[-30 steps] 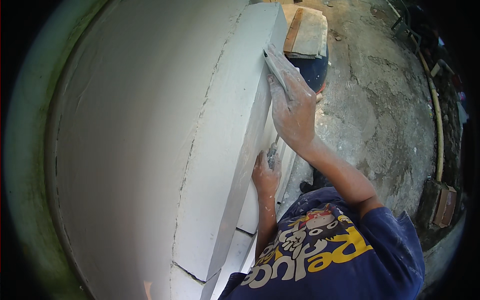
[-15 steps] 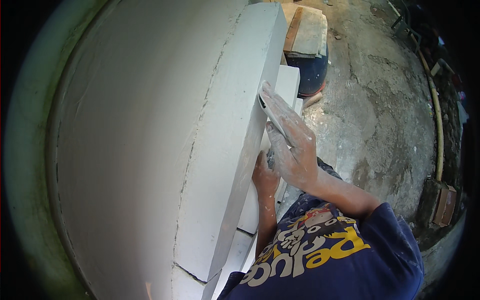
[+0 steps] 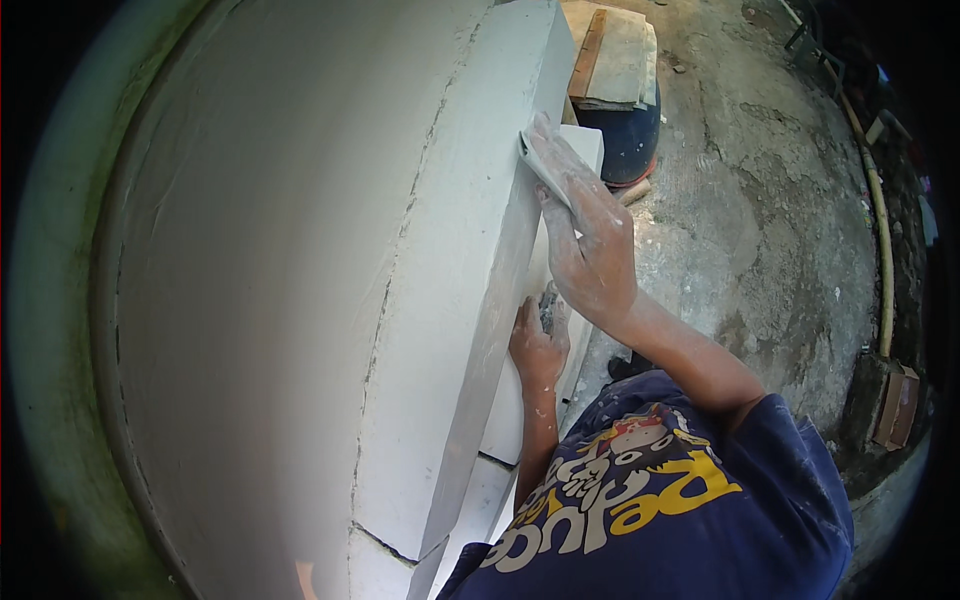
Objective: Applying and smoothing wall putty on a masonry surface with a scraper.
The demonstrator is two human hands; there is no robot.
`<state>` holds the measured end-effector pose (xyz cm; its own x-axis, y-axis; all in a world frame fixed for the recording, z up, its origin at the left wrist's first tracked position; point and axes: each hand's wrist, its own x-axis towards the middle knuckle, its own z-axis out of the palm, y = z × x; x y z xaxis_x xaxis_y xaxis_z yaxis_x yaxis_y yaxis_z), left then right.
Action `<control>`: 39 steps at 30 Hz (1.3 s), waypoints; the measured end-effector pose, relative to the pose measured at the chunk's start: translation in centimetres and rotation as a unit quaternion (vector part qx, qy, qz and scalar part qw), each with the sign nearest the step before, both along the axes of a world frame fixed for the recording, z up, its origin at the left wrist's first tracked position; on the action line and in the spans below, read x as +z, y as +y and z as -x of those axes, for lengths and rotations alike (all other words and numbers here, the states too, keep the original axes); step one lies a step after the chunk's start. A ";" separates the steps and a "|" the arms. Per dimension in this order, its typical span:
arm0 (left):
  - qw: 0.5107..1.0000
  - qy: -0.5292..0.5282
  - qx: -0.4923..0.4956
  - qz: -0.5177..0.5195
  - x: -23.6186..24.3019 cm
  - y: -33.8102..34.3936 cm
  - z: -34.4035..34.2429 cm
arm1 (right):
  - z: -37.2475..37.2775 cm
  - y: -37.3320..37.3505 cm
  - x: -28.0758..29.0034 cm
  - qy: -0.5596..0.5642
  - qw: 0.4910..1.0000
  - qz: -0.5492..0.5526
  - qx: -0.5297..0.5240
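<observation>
1. The right hand [image 3: 592,250], dusted with pale plaster, has its fingers closed around a flat grey plastering blade [image 3: 545,165]; the blade's edge lies against the outer face of the white plastered block ledge [image 3: 470,290], near the ledge's far end.
2. The left hand [image 3: 537,345] rests lower down against the same ledge face, fingers bent and pressed to the white surface. Something small and dark shows just above its knuckles, too unclear to name, so I cannot tell whether the hand grips anything.
3. Against half a second ago, the right hand and blade sit higher and farther along the ledge; a full second ago they were farther out again, at the ledge's end. The left hand has kept its place.
4. The right forearm reaches out from the navy printed T-shirt [image 3: 660,510], wrist slightly bent, back of the hand up. The left forearm runs straight up, close to the wall.
5. Beyond the ledge's end stands a dark blue round bucket [image 3: 625,145] topped with wooden boards [image 3: 615,55] on the rough concrete floor [image 3: 760,220].
</observation>
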<state>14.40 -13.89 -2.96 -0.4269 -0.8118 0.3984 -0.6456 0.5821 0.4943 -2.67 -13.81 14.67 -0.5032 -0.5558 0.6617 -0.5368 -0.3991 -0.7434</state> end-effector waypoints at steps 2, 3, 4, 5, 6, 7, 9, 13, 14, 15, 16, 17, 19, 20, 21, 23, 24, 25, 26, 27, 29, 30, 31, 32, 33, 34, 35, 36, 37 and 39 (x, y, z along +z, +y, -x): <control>0.989 -0.038 0.032 -0.137 3.4 0.4 1.7 | 1.4 -1.2 0.2 -0.021 0.999 -0.003 -0.026; 0.990 -0.038 0.031 -0.135 3.1 0.5 1.7 | 1.5 -1.4 0.3 -0.023 0.999 -0.006 -0.041; 0.993 -0.026 0.030 -0.110 2.4 0.7 1.7 | 1.6 -1.5 0.4 -0.025 0.998 -0.009 -0.057; 0.996 -0.015 0.029 -0.083 2.0 0.5 1.4 | 0.5 -0.7 0.3 -0.026 0.998 -0.006 -0.058; 0.996 -0.015 0.030 -0.081 2.2 0.5 1.1 | -1.6 1.2 -0.2 -0.017 1.000 -0.001 -0.017; 0.996 0.046 0.000 -0.076 2.8 0.8 1.0 | -2.7 2.2 -0.4 -0.008 1.000 0.005 0.024; 0.992 0.106 -0.028 -0.070 2.3 0.7 0.5 | -3.1 2.4 -0.3 0.007 1.000 0.007 0.021; 0.998 -0.035 0.020 -0.057 1.9 0.5 1.5 | 1.4 -0.3 -0.3 0.051 0.998 0.025 -0.014; 0.992 -0.039 0.033 -0.115 2.7 0.4 1.7 | 2.3 -0.8 -0.1 0.066 0.998 0.008 -0.013; 0.992 -0.041 0.034 -0.115 2.3 0.3 1.3 | 1.7 -0.5 0.1 0.064 0.998 0.009 -0.012; 0.995 -0.034 0.016 -0.090 1.4 0.2 0.8 | 0.7 0.3 0.2 0.053 0.999 0.008 0.005; 0.998 -0.027 -0.001 -0.063 1.0 0.0 0.2 | -0.6 1.0 0.4 0.042 0.999 0.009 0.023; 0.999 0.035 -0.022 -0.027 2.5 0.4 1.0 | -2.3 1.7 -0.4 0.038 0.998 0.012 0.041; 0.994 0.097 -0.039 0.005 3.1 0.9 1.1 | -3.0 1.8 -0.5 0.037 0.999 0.015 0.030; 0.995 0.096 -0.037 0.006 2.2 0.7 0.7 | -3.5 1.7 -0.3 0.036 0.999 0.017 0.020; 0.999 -0.031 0.015 -0.017 -0.3 -0.2 -0.7 | -1.8 -0.3 1.1 -0.008 0.999 -0.022 0.026; 0.999 -0.031 0.010 -0.020 0.2 0.1 0.0 | -0.3 -1.2 1.6 -0.047 0.997 -0.064 0.019; 0.996 -0.036 0.013 -0.077 1.5 0.5 1.4 | 0.8 -1.5 1.5 -0.046 0.997 -0.066 0.010; 0.991 -0.043 0.024 -0.128 2.4 0.3 1.6 | 1.0 -2.4 1.3 -0.036 0.998 -0.043 -0.011; 0.991 -0.043 0.022 -0.124 1.9 0.2 1.4 | 1.0 -3.0 1.1 -0.026 0.999 -0.020 -0.033; 1.000 -0.019 0.000 -0.011 -0.2 -0.1 0.2 | -2.1 -0.8 -0.2 -0.030 0.999 -0.020 -0.008; 1.000 -0.019 0.005 -0.007 0.9 0.1 0.3 | -3.4 0.3 -0.6 -0.032 0.999 -0.023 0.018; 0.999 0.018 -0.015 0.030 2.1 0.4 0.3 | -3.9 0.3 -1.0 -0.033 0.999 -0.020 0.023; 0.996 0.058 -0.043 0.061 2.5 0.6 0.8 | -4.0 0.4 -1.8 -0.026 0.999 -0.020 0.022; 0.996 0.059 -0.046 0.057 2.1 0.5 0.8 | -4.1 0.7 -1.9 -0.021 0.999 -0.021 0.023; 1.000 0.008 -0.016 -0.003 1.6 0.1 1.0 | -2.8 -0.3 -1.5 -0.049 0.998 -0.022 0.025; 0.997 -0.044 0.013 -0.063 1.4 0.2 1.0 | -0.8 -1.8 -1.0 -0.051 0.998 -0.027 0.023; 0.997 -0.044 0.009 -0.064 1.8 0.4 1.3 | 1.8 -3.5 -0.2 -0.103 0.993 -0.041 0.034; 0.997 -0.039 -0.003 -0.066 2.2 0.5 1.7 | 3.2 -4.2 0.1 -0.155 0.985 -0.055 0.045; 0.997 -0.036 -0.010 -0.065 2.1 0.3 1.5 | 1.8 -3.7 -0.1 -0.120 0.992 -0.039 0.022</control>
<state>12.94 -13.57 -0.85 -0.4663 -0.8458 0.2591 -0.6712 0.5291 0.5192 -4.48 -17.51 14.59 -0.6155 -0.6249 0.4802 -0.3236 -0.3552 -0.8770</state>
